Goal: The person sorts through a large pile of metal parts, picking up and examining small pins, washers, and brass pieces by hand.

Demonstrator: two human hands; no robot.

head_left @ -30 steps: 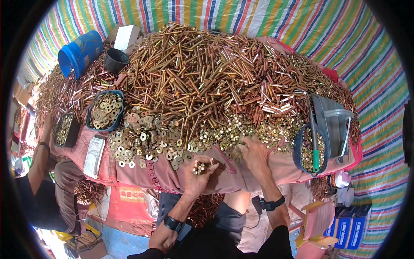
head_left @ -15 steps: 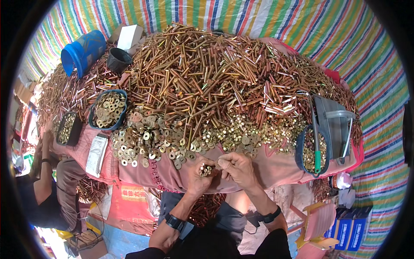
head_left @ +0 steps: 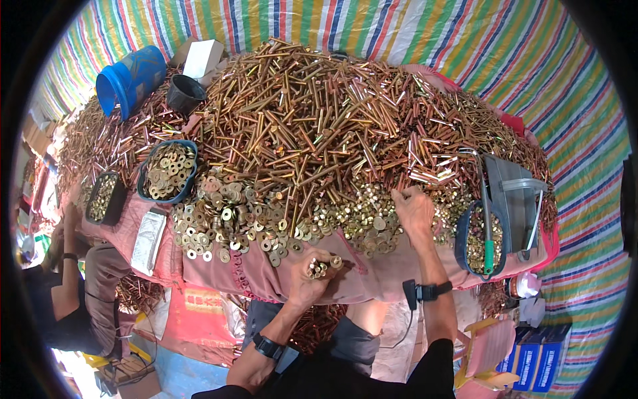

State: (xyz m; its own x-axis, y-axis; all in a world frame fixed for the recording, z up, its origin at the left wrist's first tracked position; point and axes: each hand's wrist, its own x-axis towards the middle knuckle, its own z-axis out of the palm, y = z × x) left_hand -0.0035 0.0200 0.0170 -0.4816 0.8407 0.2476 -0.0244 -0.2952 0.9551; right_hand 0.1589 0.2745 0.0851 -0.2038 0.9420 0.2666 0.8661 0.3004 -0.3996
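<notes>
My left hand point(head_left: 304, 284) is wrapped around a small bundle of bolts point(head_left: 320, 268), their ends pointing up out of the fist. One end stands out to the right of the others. Farther right, my right hand point(head_left: 416, 211) is over the edge of a pile of small brass-coloured nuts point(head_left: 362, 207), its fingers drawn together at the tips. Whatever they pinch is too small to make out. Flat round washers point(head_left: 227, 214) lie heaped to the left of the nuts. Behind both rises a big mound of long copper-coloured bolts point(head_left: 299, 120).
A blue tub of washers point(head_left: 193, 183) and a dark tray of nuts point(head_left: 118, 209) stand left. On the right are a nut-filled bin point(head_left: 460, 246), a green-handled tool point(head_left: 489, 249) and a grey scoop point(head_left: 515, 179). Another person's arm point(head_left: 66, 279) is at far left. Pink cloth point(head_left: 385, 276) covers the front edge.
My right hand has left the bundle and moved away and to the right, onto the nuts. My left hand stays near its place, still holding the bolts, now tilted somewhat differently.
</notes>
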